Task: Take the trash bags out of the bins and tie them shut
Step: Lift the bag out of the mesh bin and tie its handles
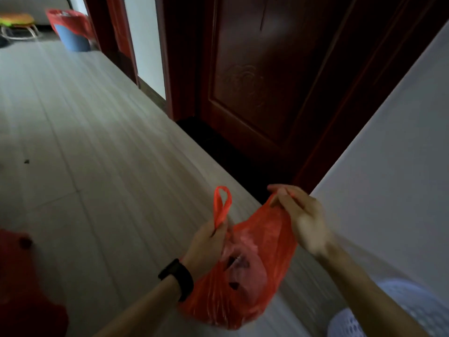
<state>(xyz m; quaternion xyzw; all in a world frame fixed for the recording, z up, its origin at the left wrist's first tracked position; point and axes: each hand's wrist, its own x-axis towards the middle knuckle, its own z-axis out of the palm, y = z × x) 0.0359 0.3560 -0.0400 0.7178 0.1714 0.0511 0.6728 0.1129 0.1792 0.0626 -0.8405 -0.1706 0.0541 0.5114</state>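
A red trash bag [243, 276] hangs open above the floor [97, 142], near a white bin [388, 312]. The left hand [206, 242] pinches one handle loop and the right hand [301, 215] pinches the other. If either thin handle slips before it is knotted, rubbish could spill.

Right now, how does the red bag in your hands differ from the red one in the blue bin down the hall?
The held bag is out of any bin; the far bag lines the blue bin. The held bag hangs from its handles, one gripped by the left hand, one by the right hand; the far bag is folded over the bin's rim. Both are red plastic, neither tied.
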